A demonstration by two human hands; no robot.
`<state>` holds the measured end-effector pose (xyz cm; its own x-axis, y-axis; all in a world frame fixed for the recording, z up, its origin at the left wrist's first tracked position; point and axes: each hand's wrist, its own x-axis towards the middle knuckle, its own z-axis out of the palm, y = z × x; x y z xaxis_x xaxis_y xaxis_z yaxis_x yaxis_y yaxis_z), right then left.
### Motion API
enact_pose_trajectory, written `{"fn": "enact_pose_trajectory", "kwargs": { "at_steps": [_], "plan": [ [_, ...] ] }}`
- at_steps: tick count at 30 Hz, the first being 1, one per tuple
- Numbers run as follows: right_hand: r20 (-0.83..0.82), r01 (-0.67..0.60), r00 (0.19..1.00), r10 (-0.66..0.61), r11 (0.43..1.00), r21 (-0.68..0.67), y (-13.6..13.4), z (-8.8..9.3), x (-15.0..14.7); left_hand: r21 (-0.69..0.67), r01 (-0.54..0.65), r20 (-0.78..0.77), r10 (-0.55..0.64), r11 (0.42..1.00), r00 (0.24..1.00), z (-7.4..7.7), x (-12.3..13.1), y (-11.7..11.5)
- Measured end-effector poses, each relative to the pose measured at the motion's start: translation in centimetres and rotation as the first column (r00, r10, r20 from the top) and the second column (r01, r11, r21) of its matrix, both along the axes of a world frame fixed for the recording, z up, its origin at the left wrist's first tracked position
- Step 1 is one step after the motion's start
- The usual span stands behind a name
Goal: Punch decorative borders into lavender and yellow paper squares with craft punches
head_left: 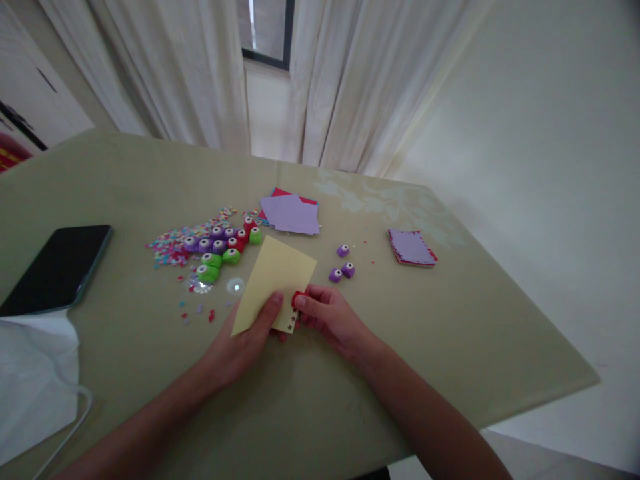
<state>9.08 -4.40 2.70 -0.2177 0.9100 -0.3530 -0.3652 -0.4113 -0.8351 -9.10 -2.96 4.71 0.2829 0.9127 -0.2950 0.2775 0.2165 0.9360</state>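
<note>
A yellow sheet of paper (pixel 277 273) is held tilted above the table. My left hand (pixel 260 320) grips its lower part, thumb on top and fingers beneath. Small star-shaped holes run along the sheet's lower right edge. At that edge, my right hand (pixel 327 310) is closed around a small red paper punch (pixel 298 299), mostly hidden by the fingers. Three purple paper punches (pixel 343 250) with eye-like tops lie just beyond my right hand. Left of the sheet, green punches (pixel 209 272), more purple punches (pixel 205 245) and red punches (pixel 243 237) stand in a cluster.
Colourful paper confetti (pixel 173 243) is scattered behind the punches. Purple and red paper sheets (pixel 295 215) lie farther back. A stack of edge-punched paper (pixel 413 247) sits at right. At left are a black phone (pixel 60 263) and a white paper or bag (pixel 37 380) with a white cord.
</note>
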Motion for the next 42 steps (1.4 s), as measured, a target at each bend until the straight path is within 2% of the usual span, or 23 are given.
{"fn": "enact_pose_trajectory", "kwargs": {
  "at_steps": [7, 12, 33, 42],
  "plan": [
    [0.062, -0.038, 0.997, 0.037, 0.999, 0.025, -0.2, 0.0, -0.1, 0.011, -0.014, 0.001, 0.014, 1.0, 1.0, -0.5, 0.2, -0.1],
    [0.016, -0.069, 0.998, 0.069, 0.995, 0.067, -0.2, 0.2, -0.3, 0.008, 0.013, 0.019, -0.013, 1.0, 1.0, -0.1, 0.3, 0.0],
    [0.084, -0.044, 0.996, 0.042, 0.999, 0.019, -0.2, 0.1, -0.3, 0.047, 0.039, 0.031, -0.041, 0.998, 0.999, -1.2, 0.1, -0.1],
    [0.091, -0.057, 0.994, 0.053, 0.997, 0.046, -0.3, 0.1, -0.4, 0.041, 0.053, 0.027, -0.055, 0.998, 0.998, -0.6, 0.3, -0.1]
  ]
}}
